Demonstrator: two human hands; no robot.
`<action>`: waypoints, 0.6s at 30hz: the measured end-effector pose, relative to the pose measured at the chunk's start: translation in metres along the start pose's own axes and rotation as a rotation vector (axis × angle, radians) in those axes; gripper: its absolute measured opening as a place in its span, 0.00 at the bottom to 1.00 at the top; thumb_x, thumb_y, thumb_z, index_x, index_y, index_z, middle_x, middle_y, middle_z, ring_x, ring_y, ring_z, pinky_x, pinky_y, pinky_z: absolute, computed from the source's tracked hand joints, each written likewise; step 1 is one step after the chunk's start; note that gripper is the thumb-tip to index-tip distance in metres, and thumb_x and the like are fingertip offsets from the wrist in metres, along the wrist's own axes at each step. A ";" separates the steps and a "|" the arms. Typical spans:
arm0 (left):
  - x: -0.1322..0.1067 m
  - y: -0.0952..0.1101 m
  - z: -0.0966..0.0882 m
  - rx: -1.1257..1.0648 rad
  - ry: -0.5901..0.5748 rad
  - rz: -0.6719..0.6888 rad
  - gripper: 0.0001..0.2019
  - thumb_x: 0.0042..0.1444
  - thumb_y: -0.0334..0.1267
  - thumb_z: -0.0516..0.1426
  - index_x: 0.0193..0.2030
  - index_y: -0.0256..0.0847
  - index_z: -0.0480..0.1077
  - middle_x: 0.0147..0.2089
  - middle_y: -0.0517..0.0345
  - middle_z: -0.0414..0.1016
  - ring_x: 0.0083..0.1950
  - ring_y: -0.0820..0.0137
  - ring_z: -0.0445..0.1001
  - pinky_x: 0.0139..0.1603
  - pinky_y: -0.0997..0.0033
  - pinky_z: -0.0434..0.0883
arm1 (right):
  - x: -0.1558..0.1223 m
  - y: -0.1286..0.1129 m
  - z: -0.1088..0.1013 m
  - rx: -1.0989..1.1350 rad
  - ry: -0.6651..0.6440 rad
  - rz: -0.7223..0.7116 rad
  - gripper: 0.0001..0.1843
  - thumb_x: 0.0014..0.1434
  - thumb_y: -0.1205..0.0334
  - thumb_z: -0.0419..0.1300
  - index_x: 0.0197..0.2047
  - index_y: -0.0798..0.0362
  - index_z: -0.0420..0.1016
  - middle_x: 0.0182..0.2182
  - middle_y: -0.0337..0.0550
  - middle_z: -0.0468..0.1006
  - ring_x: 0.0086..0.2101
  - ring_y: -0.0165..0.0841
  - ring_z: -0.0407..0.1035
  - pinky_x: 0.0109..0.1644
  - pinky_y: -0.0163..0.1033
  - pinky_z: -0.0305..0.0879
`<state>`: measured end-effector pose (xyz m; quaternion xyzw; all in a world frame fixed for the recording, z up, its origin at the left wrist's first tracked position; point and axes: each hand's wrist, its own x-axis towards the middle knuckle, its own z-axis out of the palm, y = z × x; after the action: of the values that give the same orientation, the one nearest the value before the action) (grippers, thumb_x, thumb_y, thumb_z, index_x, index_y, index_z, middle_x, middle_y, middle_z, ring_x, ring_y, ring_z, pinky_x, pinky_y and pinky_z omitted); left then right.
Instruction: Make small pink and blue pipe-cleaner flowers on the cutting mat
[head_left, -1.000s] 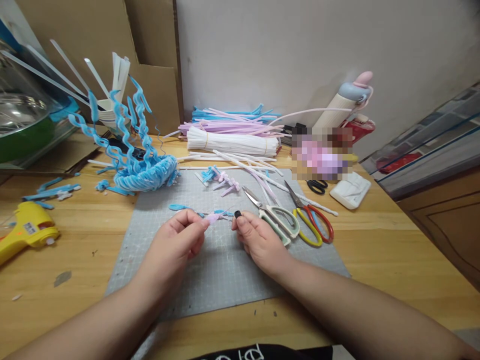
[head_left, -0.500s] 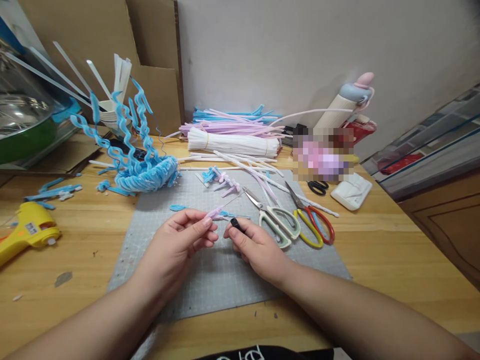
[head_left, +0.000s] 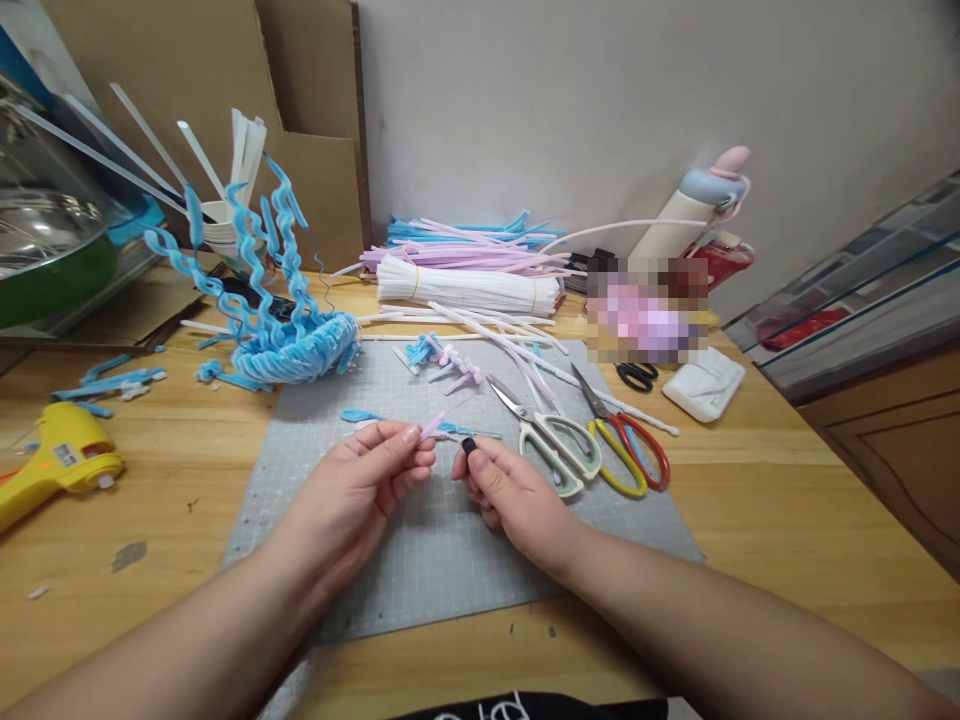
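My left hand [head_left: 379, 470] pinches a short purple pipe cleaner [head_left: 432, 425] between thumb and fingertips. A thin bare wire runs from its tip toward the upper right. Close by, my right hand [head_left: 517, 495] is closed around a small object with a black end [head_left: 469, 445]; the fingers hide the rest of it. The hands are apart, above a grey cutting mat [head_left: 420, 580]. Behind them lie blue pipe cleaner pieces [head_left: 361, 415] and a little purple and blue bundle [head_left: 454, 365]. White-and-green scissors [head_left: 551, 440] rest just beyond my right hand.
Red-and-yellow scissors [head_left: 626, 450] lie further right, near a white case [head_left: 703, 385]. A fuzzy blue pipe cleaner ring [head_left: 296, 350] with wavy strands stands at left, behind a yellow glue gun [head_left: 64, 455]. Bundled white pipe cleaners [head_left: 465, 287] lie by the wall. A bottle [head_left: 679, 215] leans at right.
The purple pipe cleaner has turned slightly more upright in my left fingers. The black-ended object is tipped a little differently in my right hand. Both hands stay in nearly the same place.
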<state>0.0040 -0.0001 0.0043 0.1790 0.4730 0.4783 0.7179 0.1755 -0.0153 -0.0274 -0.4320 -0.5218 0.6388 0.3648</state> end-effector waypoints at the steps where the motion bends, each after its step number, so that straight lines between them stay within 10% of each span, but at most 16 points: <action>1: 0.000 0.000 0.000 0.032 -0.005 0.012 0.03 0.53 0.23 0.61 0.31 0.32 0.73 0.27 0.55 0.79 0.26 0.77 0.77 0.28 0.83 0.75 | -0.001 0.000 0.000 -0.002 -0.001 -0.007 0.22 0.63 0.40 0.51 0.34 0.51 0.65 0.22 0.32 0.55 0.22 0.27 0.48 0.24 0.34 0.45; 18: -0.003 -0.004 0.000 0.344 -0.008 0.194 0.12 0.39 0.39 0.69 0.27 0.37 0.73 0.22 0.65 0.70 0.23 0.78 0.65 0.26 0.77 0.61 | 0.005 -0.003 -0.001 -0.159 0.180 -0.082 0.13 0.56 0.51 0.60 0.31 0.53 0.71 0.24 0.35 0.64 0.24 0.28 0.54 0.28 0.36 0.52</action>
<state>0.0063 -0.0049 0.0033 0.3458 0.5256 0.4567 0.6290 0.1751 -0.0098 -0.0256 -0.4932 -0.5532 0.5387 0.4008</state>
